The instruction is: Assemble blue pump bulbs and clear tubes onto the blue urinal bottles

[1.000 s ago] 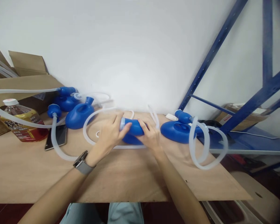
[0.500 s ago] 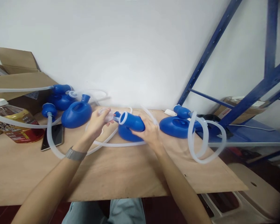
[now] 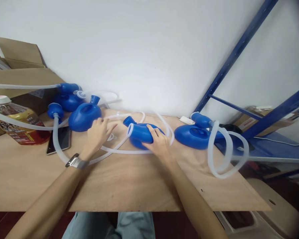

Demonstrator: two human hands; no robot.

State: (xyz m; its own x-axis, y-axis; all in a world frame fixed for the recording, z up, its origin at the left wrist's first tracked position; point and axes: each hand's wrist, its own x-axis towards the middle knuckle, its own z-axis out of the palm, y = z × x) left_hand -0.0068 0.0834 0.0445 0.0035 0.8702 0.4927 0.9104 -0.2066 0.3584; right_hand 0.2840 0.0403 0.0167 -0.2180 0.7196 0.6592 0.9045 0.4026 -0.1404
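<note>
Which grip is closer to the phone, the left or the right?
Left. The left grip is to the right of the phone, not touching it; the right grip is farther right, on the blue white-rimmed piece.

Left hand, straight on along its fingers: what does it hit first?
Probably the translucent tube just beyond the left hand; depth is unclear, and a blue bottle sits close on its left.

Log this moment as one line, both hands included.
Left hand: open, nothing visible in it | Right hand: gripping blue spout | On table: phone, drink bottle, pale tubing
</note>
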